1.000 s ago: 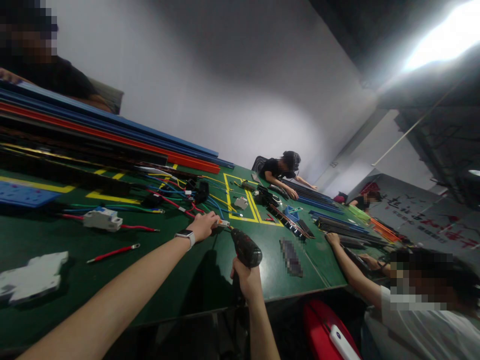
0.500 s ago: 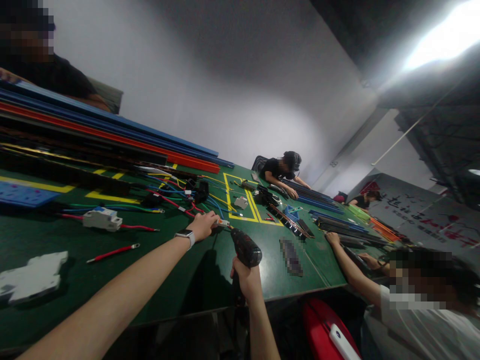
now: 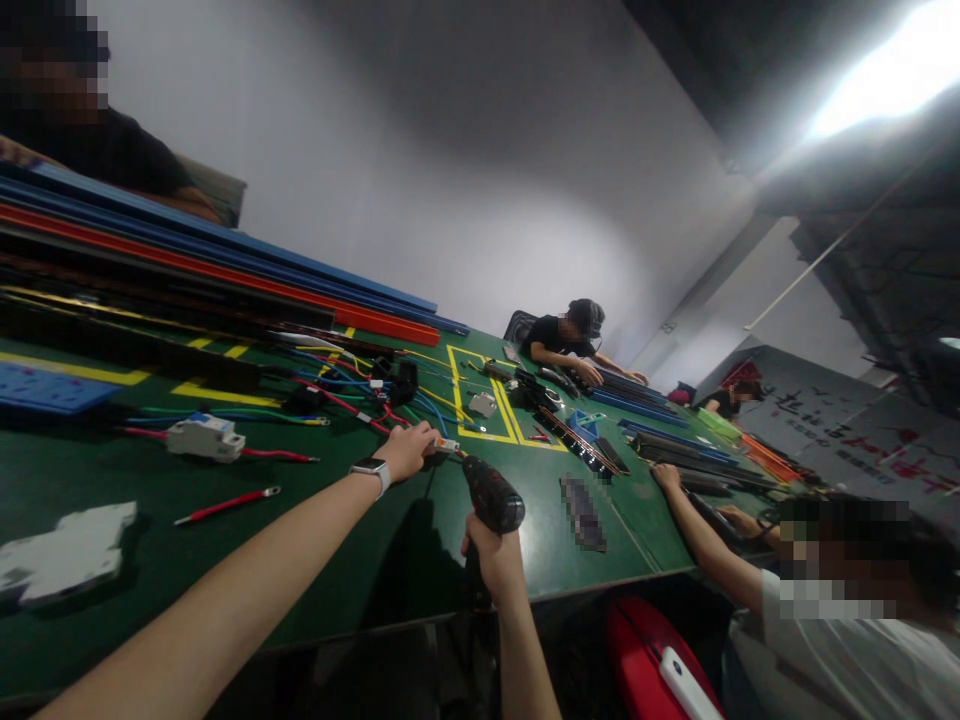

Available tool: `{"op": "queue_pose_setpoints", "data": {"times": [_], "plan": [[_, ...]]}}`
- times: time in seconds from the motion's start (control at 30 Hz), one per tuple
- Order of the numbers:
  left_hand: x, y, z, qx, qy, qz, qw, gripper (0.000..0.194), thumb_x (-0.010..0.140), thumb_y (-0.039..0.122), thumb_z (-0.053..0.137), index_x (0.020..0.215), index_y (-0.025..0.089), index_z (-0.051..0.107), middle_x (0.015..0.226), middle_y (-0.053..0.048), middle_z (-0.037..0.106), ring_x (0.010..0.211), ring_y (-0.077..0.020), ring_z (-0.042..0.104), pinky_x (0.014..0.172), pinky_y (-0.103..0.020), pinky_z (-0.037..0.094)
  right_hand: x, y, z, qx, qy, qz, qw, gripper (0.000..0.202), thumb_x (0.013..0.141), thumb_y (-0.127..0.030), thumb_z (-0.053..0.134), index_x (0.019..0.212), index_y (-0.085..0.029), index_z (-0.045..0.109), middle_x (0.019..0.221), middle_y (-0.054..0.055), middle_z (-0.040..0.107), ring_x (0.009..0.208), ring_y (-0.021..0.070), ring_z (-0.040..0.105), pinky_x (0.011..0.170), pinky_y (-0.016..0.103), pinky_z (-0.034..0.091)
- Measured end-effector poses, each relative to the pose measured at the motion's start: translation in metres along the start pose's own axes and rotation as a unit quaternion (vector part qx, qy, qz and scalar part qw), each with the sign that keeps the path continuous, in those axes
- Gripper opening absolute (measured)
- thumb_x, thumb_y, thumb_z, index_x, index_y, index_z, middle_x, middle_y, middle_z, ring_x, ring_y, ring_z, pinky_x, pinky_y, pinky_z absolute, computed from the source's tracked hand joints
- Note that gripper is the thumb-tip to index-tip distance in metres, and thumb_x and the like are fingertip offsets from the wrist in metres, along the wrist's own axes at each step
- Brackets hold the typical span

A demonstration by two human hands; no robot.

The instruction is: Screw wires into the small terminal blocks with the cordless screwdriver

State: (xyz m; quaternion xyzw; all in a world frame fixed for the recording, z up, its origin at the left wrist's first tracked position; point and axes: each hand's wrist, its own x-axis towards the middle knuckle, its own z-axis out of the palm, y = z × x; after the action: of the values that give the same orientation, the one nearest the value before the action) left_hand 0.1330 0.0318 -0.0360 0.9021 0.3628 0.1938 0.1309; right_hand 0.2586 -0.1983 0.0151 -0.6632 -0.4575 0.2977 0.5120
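My right hand (image 3: 491,552) is wrapped round the grip of a black cordless drill (image 3: 493,497). The drill's bit points away to the upper left and meets the end of a small white circuit breaker (image 3: 448,446) with an orange mark. My left hand (image 3: 410,450), with a watch on the wrist, has its fingers closed on that breaker and steadies it on the green table. Red wire (image 3: 367,420) runs up to the left hand from behind. To the left lie another white breaker (image 3: 204,438) with red leads and a short red cable (image 3: 229,505).
A large white breaker (image 3: 71,555) lies near left. Beyond my hands are tangled wires, a loose breaker (image 3: 482,404) and a blue tray (image 3: 587,426). Long blue and orange channels (image 3: 390,322) line the back. Co-workers sit at right (image 3: 847,600), far side and far left.
My hands, the drill and the breaker stay almost in place. Across the table, a co-worker's hands have shifted slightly to the right.
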Motion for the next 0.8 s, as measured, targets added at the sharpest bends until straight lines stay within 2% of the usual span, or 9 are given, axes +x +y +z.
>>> {"op": "queue_pose_setpoints", "data": {"times": [0.47,0.8], "plan": [[0.0004,-0.001,0.0008,0.004,0.007,0.004,1.0,0.029,0.089,0.023,0.047,0.114,0.03,0.058,0.115,-0.008,0.055,0.101,-0.0238,0.057,0.084,-0.04,0.033,0.0,0.0025,-0.0001,0.012,0.008,-0.01,1.0,0.012,0.073,-0.028,0.059,0.068,-0.016,0.063,0.052,0.0,0.059,0.051,0.0161,0.053,0.054,0.026,0.042],[-0.0004,0.0004,-0.0002,0.006,0.005,0.002,1.0,0.031,0.088,0.021,0.047,0.116,0.03,0.056,0.116,-0.008,0.055,0.104,-0.0246,0.056,0.085,-0.04,0.033,-0.0017,-0.0018,-0.0004,0.004,0.001,-0.021,1.0,0.016,0.074,-0.027,0.058,0.063,-0.017,0.062,0.051,0.001,0.059,0.053,0.0165,0.054,0.056,0.027,0.043]]}}
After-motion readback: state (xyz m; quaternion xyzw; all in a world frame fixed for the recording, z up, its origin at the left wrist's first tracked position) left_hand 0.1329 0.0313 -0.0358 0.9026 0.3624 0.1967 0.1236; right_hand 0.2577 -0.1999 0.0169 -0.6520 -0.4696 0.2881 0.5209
